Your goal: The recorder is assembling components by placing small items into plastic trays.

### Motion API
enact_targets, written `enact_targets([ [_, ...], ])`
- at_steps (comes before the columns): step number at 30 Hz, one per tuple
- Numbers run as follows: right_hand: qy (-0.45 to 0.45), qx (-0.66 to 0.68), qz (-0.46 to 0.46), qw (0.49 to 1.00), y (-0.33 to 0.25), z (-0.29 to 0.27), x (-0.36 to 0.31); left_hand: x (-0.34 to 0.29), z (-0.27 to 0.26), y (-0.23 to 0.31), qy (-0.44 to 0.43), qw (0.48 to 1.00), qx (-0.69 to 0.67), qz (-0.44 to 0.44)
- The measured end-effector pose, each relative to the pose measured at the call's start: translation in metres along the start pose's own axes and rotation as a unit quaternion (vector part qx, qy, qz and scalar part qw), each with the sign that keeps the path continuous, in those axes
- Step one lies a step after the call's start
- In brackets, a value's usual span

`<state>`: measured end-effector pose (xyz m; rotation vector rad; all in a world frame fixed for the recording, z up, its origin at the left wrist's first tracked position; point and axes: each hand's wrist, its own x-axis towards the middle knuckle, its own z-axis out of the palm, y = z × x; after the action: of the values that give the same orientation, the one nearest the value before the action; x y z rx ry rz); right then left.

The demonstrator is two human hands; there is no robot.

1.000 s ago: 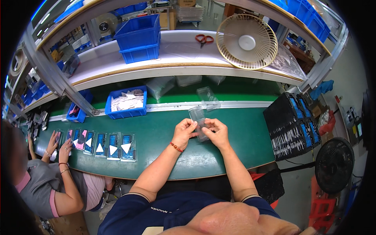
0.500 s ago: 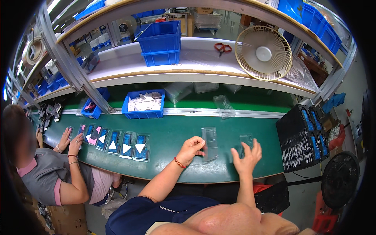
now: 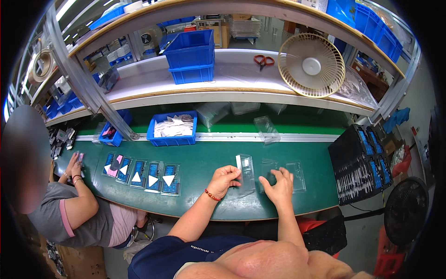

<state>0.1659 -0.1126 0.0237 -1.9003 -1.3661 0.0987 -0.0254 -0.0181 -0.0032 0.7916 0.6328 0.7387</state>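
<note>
My left hand (image 3: 225, 181) pinches the left edge of a clear plastic blister case (image 3: 246, 174), which is held over the green table. To its right is my right hand (image 3: 280, 185), thumb and fingers apart, with nothing clearly in its grip. Another clear plastic piece (image 3: 268, 164) shows faintly at its fingertips; whether they touch cannot be made out. Just right of that hand a clear plastic case (image 3: 297, 179) lies on the table. A row of several filled packs with white triangles (image 3: 153, 176) lies to the left.
A blue bin of white paper pieces (image 3: 173, 128) stands at the table's back. More clear cases (image 3: 267, 130) lie there. A stack of black trays (image 3: 355, 165) rises at the right. At the left sits a co-worker (image 3: 69, 204). Above is a shelf with blue bins (image 3: 189, 56) and a fan grille (image 3: 312, 65).
My right hand has moved left toward my left hand, uncovering the clear case on the right. The co-worker's hands have drawn away to the left from the row of packs.
</note>
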Motion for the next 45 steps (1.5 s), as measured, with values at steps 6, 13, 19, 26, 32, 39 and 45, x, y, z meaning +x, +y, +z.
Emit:
enact_targets([
  [6, -0.145, 0.262, 0.008, 0.954, -0.030, 0.027, 0.003, 0.006, -0.003, 0.002, -0.073, 0.996, -0.048, 0.003],
  [13, -0.089, 0.132, 0.003, 0.987, -0.032, 0.042, 0.006, -0.019, -0.056, 0.022, 0.062, 0.994, -0.089, 0.031],
  [19, 0.037, -0.010, -0.063, 0.997, -0.017, 0.008, 0.000, -0.029, -0.055, 0.026, 0.143, 0.984, 0.093, 0.044],
  [26, 0.022, -0.191, 0.009, 0.981, 0.071, -0.041, -0.004, -0.018, -0.034, 0.008, 0.212, 0.832, 0.491, 0.149],
  [32, 0.022, -0.182, -0.013, 0.983, 0.059, -0.030, -0.005, -0.017, -0.038, -0.002, 0.228, 0.731, 0.584, 0.267],
  [39, 0.309, -0.323, -0.094, 0.889, 0.102, -0.229, 0.073, -0.019, -0.037, -0.005, 0.259, 0.790, 0.497, 0.250],
  [45, 0.109, -0.336, 0.149, 0.924, 0.231, -0.357, 0.119, -0.017, -0.040, -0.007, 0.249, 0.782, 0.511, 0.256],
])
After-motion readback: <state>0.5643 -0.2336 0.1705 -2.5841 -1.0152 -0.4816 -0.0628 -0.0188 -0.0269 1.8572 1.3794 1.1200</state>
